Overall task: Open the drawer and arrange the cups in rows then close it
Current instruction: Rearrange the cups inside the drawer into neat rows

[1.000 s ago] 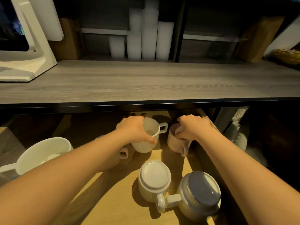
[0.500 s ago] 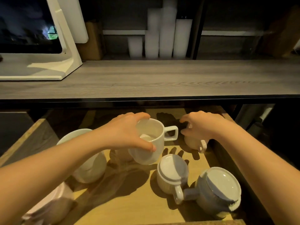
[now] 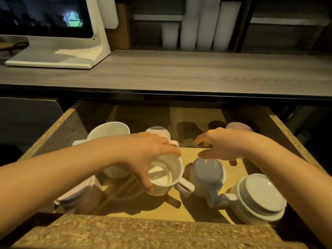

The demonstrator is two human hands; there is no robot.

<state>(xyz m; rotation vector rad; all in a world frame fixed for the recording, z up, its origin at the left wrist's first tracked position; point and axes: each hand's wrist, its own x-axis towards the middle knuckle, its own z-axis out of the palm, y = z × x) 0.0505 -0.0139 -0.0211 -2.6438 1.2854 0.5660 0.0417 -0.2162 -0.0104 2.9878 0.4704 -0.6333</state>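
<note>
White mug gripped under left hand, right hand alongside.

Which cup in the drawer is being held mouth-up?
The white handled mug gripped at its rim by the left hand; the two mugs right of it stand upside down.

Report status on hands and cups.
Left hand gripping upright white ceramic mug by rim. Right hand open above upside-down white mug. Wooden drawer open; cups unsorted.
</note>
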